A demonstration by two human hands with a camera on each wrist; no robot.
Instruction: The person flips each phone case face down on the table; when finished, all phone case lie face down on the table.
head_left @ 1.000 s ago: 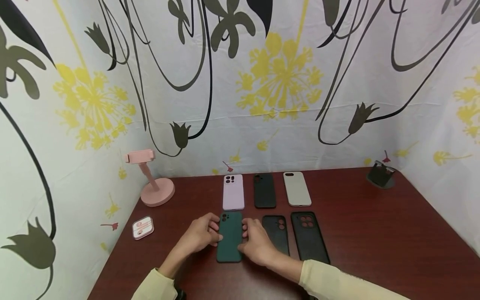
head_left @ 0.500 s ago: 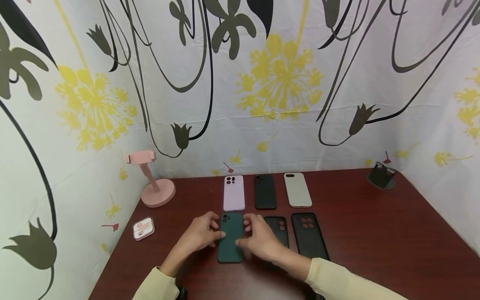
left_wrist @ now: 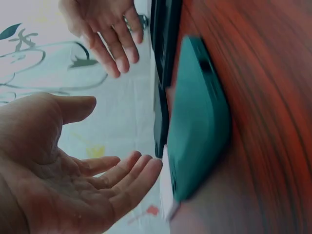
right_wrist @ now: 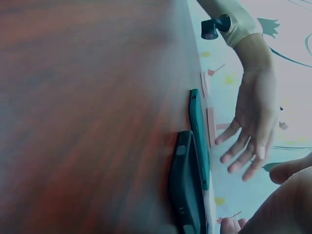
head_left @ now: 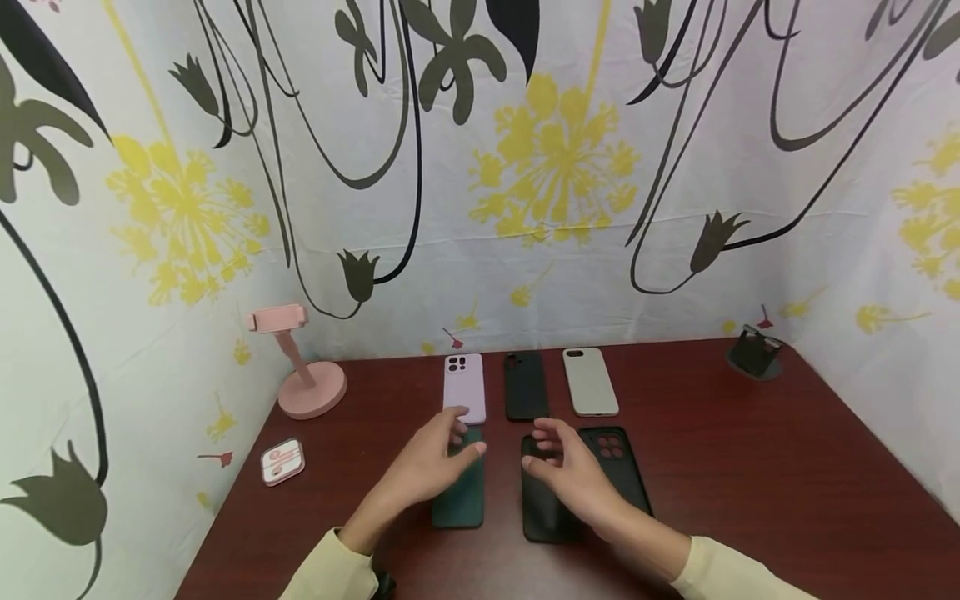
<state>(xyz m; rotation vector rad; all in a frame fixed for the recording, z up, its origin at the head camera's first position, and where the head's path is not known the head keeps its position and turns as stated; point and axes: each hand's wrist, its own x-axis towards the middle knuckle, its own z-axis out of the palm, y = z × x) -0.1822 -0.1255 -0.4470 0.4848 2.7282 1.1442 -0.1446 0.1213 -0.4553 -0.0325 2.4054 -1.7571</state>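
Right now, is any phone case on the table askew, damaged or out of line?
Nothing stands out. The six cases lie flat in two rows on the table, none visibly damaged. The green case lies straight below the lilac case. Both the left hand and right hand hover above, holding nothing.

Back row on the dark red desk, left to right: lilac case, black case, beige case, each lying flat and set just apart. Front right: large black case with round camera cut-outs. Far left: pink phone stand upright on its round base; near it, a white earphone box. Far right corner: small black stand. Behind: flower-printed cloth.
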